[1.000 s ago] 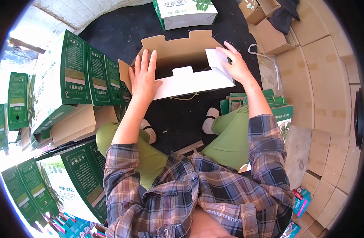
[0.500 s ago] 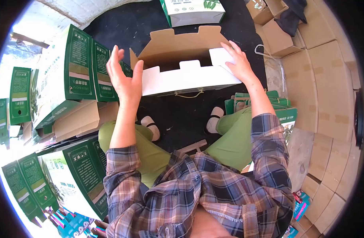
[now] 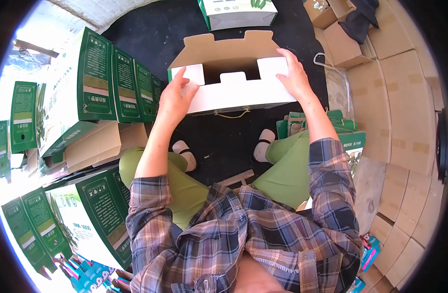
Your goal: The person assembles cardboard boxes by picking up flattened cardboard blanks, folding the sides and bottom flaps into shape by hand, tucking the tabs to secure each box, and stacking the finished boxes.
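In front of me stands a partly folded cardboard gift box (image 3: 243,95), white outside and brown inside, with a yellow cord handle (image 3: 233,115) low on its near side. Its top is open, and the tall far flap (image 3: 231,49) stands raised. Both white side flaps are bent inward. At the left corner, my left hand (image 3: 176,100) grips the box, with thumb and fingertips against the left flap (image 3: 190,73). On the opposite corner my right hand (image 3: 295,78) has its thumb on the right flap (image 3: 272,67) and its fingers around the outer edge.
Green-and-white printed boxes (image 3: 97,73) are stacked along the left. Another printed box (image 3: 241,13) sits at the far end of the black floor cover (image 3: 150,31). Brown cartons (image 3: 375,107) wall the right side. Folded green cartons (image 3: 302,122) lie by my right knee.
My left hand has moved right and onto the box corner, and the left flap is now folded inward. The right hand stays at its corner, almost unmoved.
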Action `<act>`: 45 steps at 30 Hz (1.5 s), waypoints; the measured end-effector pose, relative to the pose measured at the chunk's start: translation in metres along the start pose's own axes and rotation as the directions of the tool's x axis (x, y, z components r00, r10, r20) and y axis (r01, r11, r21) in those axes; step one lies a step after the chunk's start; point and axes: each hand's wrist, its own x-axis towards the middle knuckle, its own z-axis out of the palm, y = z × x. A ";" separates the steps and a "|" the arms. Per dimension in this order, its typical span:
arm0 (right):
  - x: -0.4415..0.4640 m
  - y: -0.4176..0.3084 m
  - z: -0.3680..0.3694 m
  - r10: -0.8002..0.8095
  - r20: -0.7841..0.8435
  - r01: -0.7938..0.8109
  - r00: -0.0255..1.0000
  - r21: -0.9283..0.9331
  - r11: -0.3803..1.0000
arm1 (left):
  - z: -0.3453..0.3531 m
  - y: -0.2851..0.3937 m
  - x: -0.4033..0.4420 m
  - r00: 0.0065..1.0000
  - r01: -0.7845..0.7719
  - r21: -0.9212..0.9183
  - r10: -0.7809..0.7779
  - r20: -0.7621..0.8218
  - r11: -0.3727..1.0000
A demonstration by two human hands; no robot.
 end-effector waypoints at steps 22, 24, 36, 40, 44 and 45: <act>-0.008 0.009 0.006 -0.027 0.079 0.038 0.996 -0.143 0.989 | 0.019 -0.006 0.009 0.995 0.098 0.191 -0.102 0.009 0.977; -0.005 0.011 0.009 -0.021 0.098 0.034 0.995 -0.132 0.991 | 0.019 -0.007 0.010 0.994 0.107 0.231 -0.111 0.004 0.967; -0.018 -0.015 0.029 -0.002 0.005 0.004 1.000 -0.340 0.941 | 0.032 -0.003 0.007 0.989 0.146 0.408 -0.119 -0.091 0.901; -0.019 -0.017 0.031 -0.018 -0.050 -0.002 0.999 -0.371 0.929 | 0.034 -0.001 0.007 0.987 0.156 0.425 -0.125 -0.101 0.892; -0.018 -0.015 0.033 -0.028 -0.058 0.002 0.998 -0.401 0.916 | 0.035 0.000 0.008 0.987 0.152 0.448 -0.109 -0.120 0.881; -0.017 -0.016 0.031 -0.030 -0.059 0.005 0.998 -0.385 0.923 | 0.035 0.000 0.008 0.986 0.156 0.449 -0.115 -0.118 0.880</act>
